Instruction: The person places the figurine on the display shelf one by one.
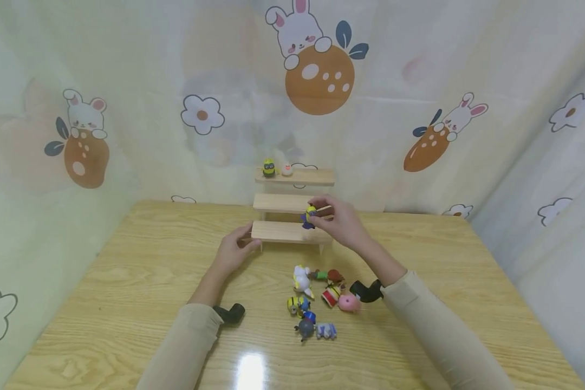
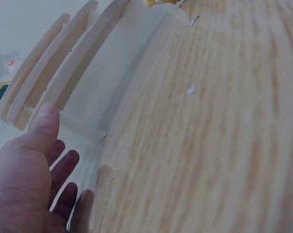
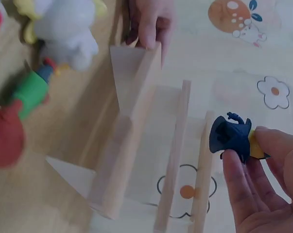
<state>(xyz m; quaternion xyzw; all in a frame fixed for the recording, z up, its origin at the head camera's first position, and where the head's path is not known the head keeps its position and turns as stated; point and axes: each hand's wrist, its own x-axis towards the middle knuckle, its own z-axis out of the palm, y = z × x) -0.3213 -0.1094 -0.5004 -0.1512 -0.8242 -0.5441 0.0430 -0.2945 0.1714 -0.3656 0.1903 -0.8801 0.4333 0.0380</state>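
My right hand (image 1: 338, 219) pinches a small yellow and dark-blue minion figurine (image 1: 309, 215) between thumb and fingers. It is held over the lower steps of a three-tier wooden display shelf (image 1: 278, 232). In the right wrist view, the dark-blue underside of the figurine (image 3: 230, 137) faces the camera. My left hand (image 1: 233, 250) grips the left end of the shelf's lowest step, thumb at the front edge. On the top step stand a yellow and black minion figurine (image 1: 269, 168) and a small white figurine (image 1: 287, 170), side by side at the left.
Several figurines lie in front of the shelf: a white one (image 1: 301, 279), a green and red-brown one (image 1: 333, 275), a pink one (image 1: 349, 303), a yellow and blue one (image 1: 298, 304) and a grey one (image 1: 305, 328). A patterned curtain (image 1: 244, 65) hangs behind the wooden table (image 1: 141, 303).
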